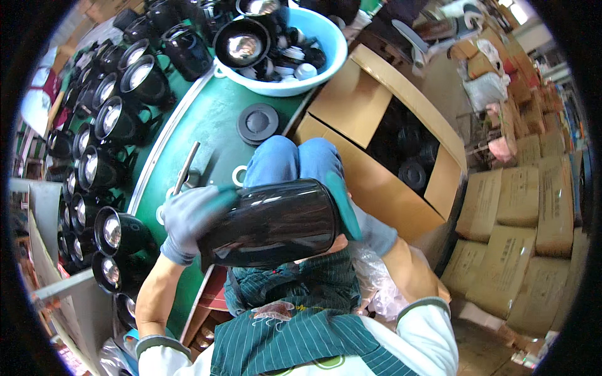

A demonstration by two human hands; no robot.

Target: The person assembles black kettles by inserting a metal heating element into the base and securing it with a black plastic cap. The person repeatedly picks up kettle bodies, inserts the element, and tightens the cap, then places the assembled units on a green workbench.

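Both gloved hands, left hand (188,219) and right hand (360,219), grip black jug (276,222) (sideways); brown carton (382,144) beside.

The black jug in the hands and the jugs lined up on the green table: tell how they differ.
The held jug lies sideways between the left hand and right hand; the table jugs stand untouched. Its dark side faces the camera; theirs show shiny silver insides. All are glossy black.

A glossy black jug body (276,220) sits at the centre of the frame, lying on its side with its long axis running left to right. Its smooth, rounded wall mirrors the surroundings. It is raised off the bench, clasped at both ends, the left end slightly lower than the right.
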